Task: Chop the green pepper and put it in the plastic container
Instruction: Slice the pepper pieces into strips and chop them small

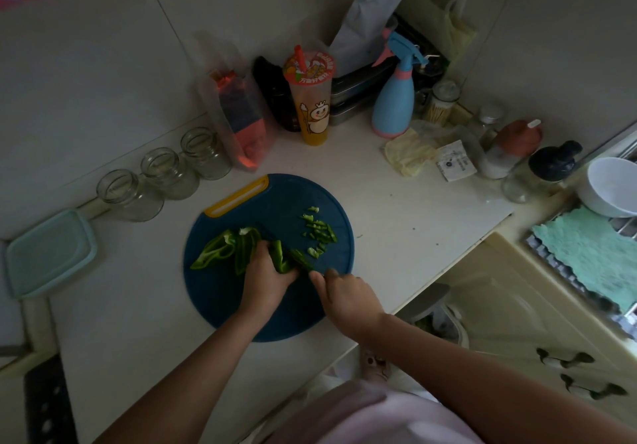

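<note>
Pressing a bundle of green pepper strips flat, the left hand curls its fingers over their near ends on the round blue cutting board. The right hand sits just beside it, fingers curled, thumb and forefinger meeting at the board surface (what it grips is too dark to identify). Chopped pieces lie loose on the far right part of the board, apart from both hands. The plastic container, pale teal with its lid on, rests on the counter well left of the board. Three glass jars line the wall beyond it. A drink cup and spray bottle stand at the back.
</note>
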